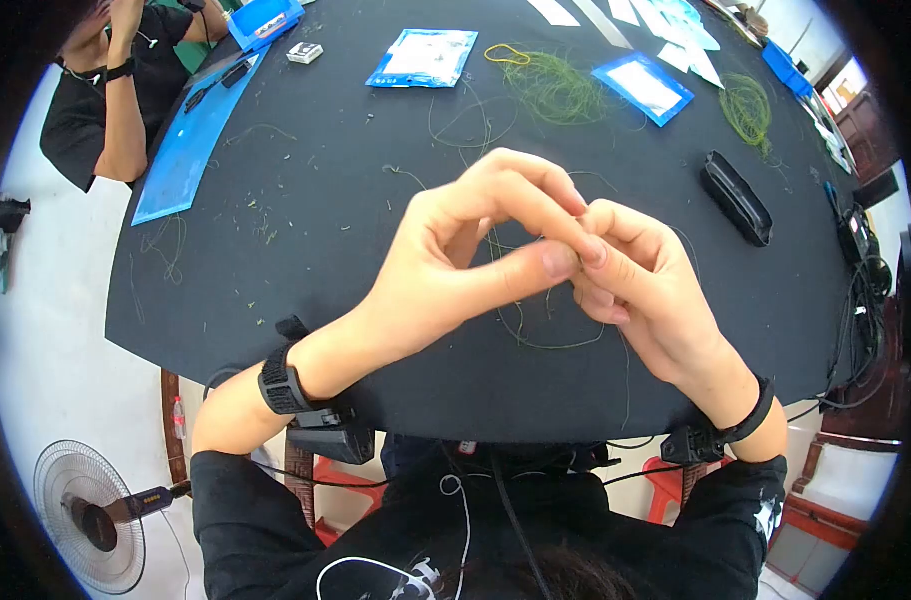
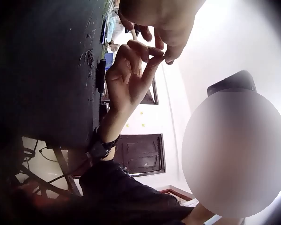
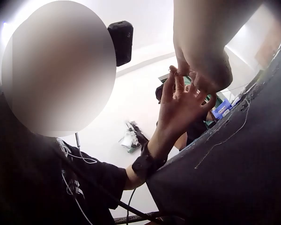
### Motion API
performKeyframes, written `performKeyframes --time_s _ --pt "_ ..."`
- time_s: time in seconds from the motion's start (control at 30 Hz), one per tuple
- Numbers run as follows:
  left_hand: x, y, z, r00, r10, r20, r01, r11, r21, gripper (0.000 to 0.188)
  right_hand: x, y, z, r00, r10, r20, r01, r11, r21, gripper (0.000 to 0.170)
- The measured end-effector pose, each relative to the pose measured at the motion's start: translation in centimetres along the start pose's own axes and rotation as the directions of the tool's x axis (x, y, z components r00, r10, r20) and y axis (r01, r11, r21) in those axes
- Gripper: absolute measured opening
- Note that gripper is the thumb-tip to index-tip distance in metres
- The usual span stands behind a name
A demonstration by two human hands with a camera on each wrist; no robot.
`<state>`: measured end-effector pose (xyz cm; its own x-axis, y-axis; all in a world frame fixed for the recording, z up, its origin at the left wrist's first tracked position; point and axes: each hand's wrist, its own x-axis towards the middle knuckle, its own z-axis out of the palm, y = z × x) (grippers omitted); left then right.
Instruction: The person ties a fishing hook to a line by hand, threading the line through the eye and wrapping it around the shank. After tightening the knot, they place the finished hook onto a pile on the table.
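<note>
Over the front of the dark table, my left hand [image 1: 455,255] and right hand [image 1: 650,275] meet at their fingertips. Thumb and index finger of each hand pinch a fine green thread [image 1: 520,335], which loops below the hands and trails across the tabletop. The pinched bit itself is mostly hidden by the fingertips. In the left wrist view, the right hand [image 2: 126,79] shows its thumb and index finger pressed together against the other hand's fingers. The right wrist view shows the left hand [image 3: 182,103] with a tiny bright bit at its fingertips.
Beyond the hands lie a tangled green thread bundle [image 1: 555,88], another bundle [image 1: 745,110] and blue-and-white packets [image 1: 425,58] [image 1: 643,88]. A black oblong case [image 1: 735,198] lies right. At left are a blue sheet [image 1: 190,160], scissors [image 1: 203,95] and another person [image 1: 95,110].
</note>
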<state>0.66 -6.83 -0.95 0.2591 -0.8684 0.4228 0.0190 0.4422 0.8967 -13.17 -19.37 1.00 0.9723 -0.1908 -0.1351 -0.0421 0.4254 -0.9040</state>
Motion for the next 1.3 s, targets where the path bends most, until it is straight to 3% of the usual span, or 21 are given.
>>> performKeyframes --time_s 0.17,0.23,0.43,0.67,0.77,0.83,1.13,1.2,1.23,1.3 --pt "0.0 -0.3 0.1 0.999 0.026 0.023 -0.027 0.997 0.067 0.01 -0.3 -0.3 0.2 1.0 0.019 -0.006 -0.019 1.0 -0.013 0.018" --pt "0.2 -0.4 0.0 0.99 0.12 0.07 -0.129 0.979 0.158 0.011 -0.3 -0.2 0.1 1.0 0.015 0.008 -0.015 1.0 -0.015 0.019" --pt "0.2 -0.4 -0.2 0.987 0.151 0.056 -0.16 0.95 0.267 0.018 -0.2 0.3 0.2 0.998 -0.031 0.047 0.029 0.998 0.053 0.021" --pt "0.4 -1.5 -0.7 0.975 0.2 0.095 -0.22 0.933 0.285 0.025 0.0 0.6 -0.1 0.995 -0.041 0.087 0.039 0.999 0.026 0.018" --pt "0.3 -1.3 -0.4 0.991 0.135 0.018 -0.135 0.961 0.241 0.035 0.1 0.6 -0.1 0.996 -0.047 0.071 0.047 0.999 0.001 0.018" --pt "0.4 -0.8 -0.2 0.999 0.018 -0.044 -0.01 0.984 0.179 0.045 0.1 0.6 -0.1 0.998 -0.034 0.053 0.035 0.999 -0.016 0.018" --pt "0.3 -0.6 -0.1 0.985 -0.144 -0.1 0.153 0.984 0.093 0.05 0.0 1.0 -0.2 0.988 -0.142 0.066 0.153 0.965 -0.213 0.017" --pt "0.3 -0.9 0.0 0.983 -0.158 -0.096 0.164 0.985 0.06 0.048 0.2 1.3 -0.1 0.957 -0.285 0.053 0.285 0.897 -0.338 0.014" --pt "0.3 -1.0 0.1 0.981 -0.171 -0.092 0.175 0.984 0.027 0.046 0.2 1.2 -0.1 0.957 -0.284 0.053 0.285 0.897 -0.338 0.014" --pt "0.3 -0.9 0.6 0.97 -0.222 -0.104 0.22 0.975 -0.03 0.04 0.2 1.0 -0.1 0.906 -0.423 0.033 0.371 0.753 -0.544 0.007"
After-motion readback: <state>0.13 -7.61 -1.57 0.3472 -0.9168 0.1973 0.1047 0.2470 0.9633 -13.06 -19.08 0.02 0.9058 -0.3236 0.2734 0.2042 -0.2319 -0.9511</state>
